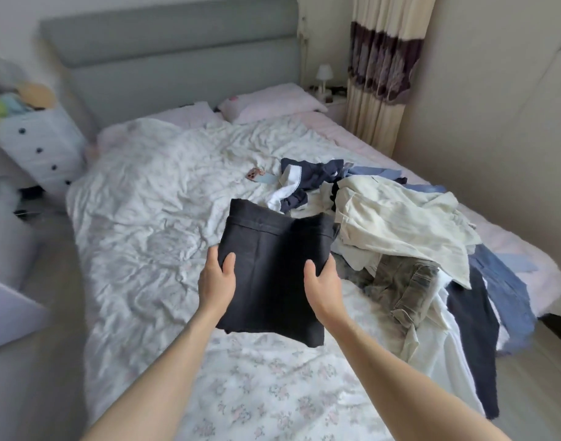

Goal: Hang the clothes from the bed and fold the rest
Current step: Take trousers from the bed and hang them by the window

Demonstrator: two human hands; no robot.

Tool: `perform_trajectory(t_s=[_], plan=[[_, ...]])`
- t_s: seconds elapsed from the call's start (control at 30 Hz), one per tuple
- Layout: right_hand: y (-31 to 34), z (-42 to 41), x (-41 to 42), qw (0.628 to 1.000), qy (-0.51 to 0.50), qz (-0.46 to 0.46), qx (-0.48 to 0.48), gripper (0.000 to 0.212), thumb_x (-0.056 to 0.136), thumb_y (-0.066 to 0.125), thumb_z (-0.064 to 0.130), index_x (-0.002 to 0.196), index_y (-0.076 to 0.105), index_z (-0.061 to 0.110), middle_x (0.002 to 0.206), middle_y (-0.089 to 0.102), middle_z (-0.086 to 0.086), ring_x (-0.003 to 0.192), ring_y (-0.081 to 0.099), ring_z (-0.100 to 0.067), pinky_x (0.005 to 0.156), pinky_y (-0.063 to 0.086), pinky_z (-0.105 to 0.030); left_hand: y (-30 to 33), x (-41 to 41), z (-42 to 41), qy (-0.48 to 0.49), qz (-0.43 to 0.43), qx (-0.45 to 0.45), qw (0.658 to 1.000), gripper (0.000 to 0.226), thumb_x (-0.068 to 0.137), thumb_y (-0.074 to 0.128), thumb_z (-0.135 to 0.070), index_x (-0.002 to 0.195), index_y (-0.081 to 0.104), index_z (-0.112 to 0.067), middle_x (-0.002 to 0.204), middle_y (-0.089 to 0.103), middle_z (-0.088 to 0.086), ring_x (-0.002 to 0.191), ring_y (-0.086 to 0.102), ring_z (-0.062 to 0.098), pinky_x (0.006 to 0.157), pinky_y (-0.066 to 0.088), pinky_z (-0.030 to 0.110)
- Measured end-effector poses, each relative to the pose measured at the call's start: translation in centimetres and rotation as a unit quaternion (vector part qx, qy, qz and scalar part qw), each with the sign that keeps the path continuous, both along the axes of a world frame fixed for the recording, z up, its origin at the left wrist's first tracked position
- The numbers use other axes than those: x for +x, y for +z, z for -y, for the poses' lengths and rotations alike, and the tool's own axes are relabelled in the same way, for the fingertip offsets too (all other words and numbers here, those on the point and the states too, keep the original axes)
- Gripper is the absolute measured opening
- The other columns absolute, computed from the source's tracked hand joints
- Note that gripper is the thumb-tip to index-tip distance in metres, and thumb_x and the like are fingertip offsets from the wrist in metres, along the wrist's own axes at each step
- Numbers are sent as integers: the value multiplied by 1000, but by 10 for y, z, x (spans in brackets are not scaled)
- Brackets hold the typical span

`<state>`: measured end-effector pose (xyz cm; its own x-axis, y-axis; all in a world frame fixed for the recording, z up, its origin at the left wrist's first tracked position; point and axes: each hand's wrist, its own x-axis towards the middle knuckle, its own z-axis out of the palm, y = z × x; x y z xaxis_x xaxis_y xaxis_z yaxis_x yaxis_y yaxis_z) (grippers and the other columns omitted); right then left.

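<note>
A person stands at the foot of a bed (145, 249) and looks down over two bare forearms. Far to the left of the hands, a white chest of drawers (40, 148) with dark knobs stands against the wall beside the bed.

The left hand (217, 278) grips the left edge of a folded black garment (273, 268), thumb curled over the top and fingers hidden beneath. The right hand (323, 281) grips the opposite edge in the same way. Between them the garment is held flat and lifted clear of the floral duvet, a hem band running across its far end.

Just beyond the hands, a phone (255, 174) lies on the duvet. To the right of the right hand sprawls a pile of unfolded clothes (400, 237): a cream shirt on top, a navy and white piece behind, olive cargo trousers nearer, blue and dark items trailing off the bed edge.

The step appears to be setting down a finished fold. To do it well, keep both edges level so the layers do not slide, lower it onto the bare duvet left of the pile, and release both hands together, then smooth the top.
</note>
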<state>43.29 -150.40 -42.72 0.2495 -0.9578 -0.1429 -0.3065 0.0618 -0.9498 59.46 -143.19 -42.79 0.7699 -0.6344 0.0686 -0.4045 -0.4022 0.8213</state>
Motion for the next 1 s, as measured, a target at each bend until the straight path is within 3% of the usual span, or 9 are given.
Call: perform_trajectory(t_s=[0.07, 0.17, 0.3, 0.43, 0.5, 0.57, 0.67, 0.87, 1.0], plan=[[30, -18, 5, 989, 73, -6, -128, 50, 93, 42, 15, 141, 30, 15, 127, 53, -4, 116, 47, -24, 100, 40, -38, 26, -7, -21, 36, -30, -38, 998, 33, 98, 41, -27, 128, 39, -11, 121, 54, 4, 107, 52, 26, 86, 39, 34], [67, -45, 13, 948, 169, -38, -268, 60, 96, 43, 17, 149, 15, 14, 123, 47, -10, 107, 47, -24, 86, 38, -25, 57, -13, -57, 83, -71, -115, 987, 14, 98, 42, -26, 108, 38, -18, 93, 54, -6, 80, 52, 13, 64, 41, 24], [111, -82, 30, 902, 220, -23, -371, 56, 97, 39, 17, 149, 16, 16, 117, 50, -10, 105, 47, -25, 79, 39, -28, 97, -7, -113, 148, -26, -145, 978, 10, 98, 41, -23, 103, 37, -15, 84, 50, -11, 75, 50, 6, 57, 37, 11], [144, -130, 58, 883, 242, 6, -402, 55, 98, 38, 17, 149, 16, 17, 119, 51, -11, 107, 47, -26, 80, 43, -34, 139, 6, -169, 206, 55, -160, 964, 10, 99, 39, -20, 103, 38, -11, 93, 51, 1, 85, 48, 20, 74, 34, 26], [157, -151, 75, 881, 244, 23, -404, 55, 98, 37, 16, 149, 16, 17, 122, 51, -11, 109, 47, -26, 81, 44, -36, 158, 10, -190, 235, 97, -156, 954, 16, 99, 39, -20, 109, 40, -6, 99, 50, 6, 89, 46, 21, 74, 32, 25], [176, -179, 102, 883, 248, 49, -395, 53, 98, 37, 16, 148, 18, 16, 125, 51, -10, 111, 47, -26, 83, 43, -36, 182, 20, -222, 271, 161, -154, 937, 27, 99, 41, -19, 117, 41, 1, 104, 52, 10, 94, 50, 24, 76, 36, 26], [203, -222, 140, 883, 275, 102, -367, 48, 97, 38, 15, 143, 25, 19, 125, 53, -8, 112, 50, -26, 84, 43, -37, 211, 41, -273, 313, 254, -142, 904, 37, 97, 43, -20, 126, 42, 4, 118, 54, 17, 107, 54, 31, 89, 47, 39], [248, -338, 231, 873, 312, 189, -323, 36, 97, 38, 16, 132, 33, 23, 118, 58, -2, 106, 56, -27, 83, 45, -39, 260, 107, -396, 376, 386, -82, 839, 41, 94, 50, -21, 127, 47, 5, 116, 57, 20, 102, 60, 31, 73, 41, 20], [269, -413, 288, 855, 323, 221, -339, 34, 98, 39, 16, 132, 35, 13, 119, 57, -8, 105, 56, -30, 80, 42, -34, 281, 153, -477, 403, 425, -52, 809, 49, 94, 51, -23, 134, 41, 4, 129, 52, 23, 115, 55, 34, 83, 38, 21]])
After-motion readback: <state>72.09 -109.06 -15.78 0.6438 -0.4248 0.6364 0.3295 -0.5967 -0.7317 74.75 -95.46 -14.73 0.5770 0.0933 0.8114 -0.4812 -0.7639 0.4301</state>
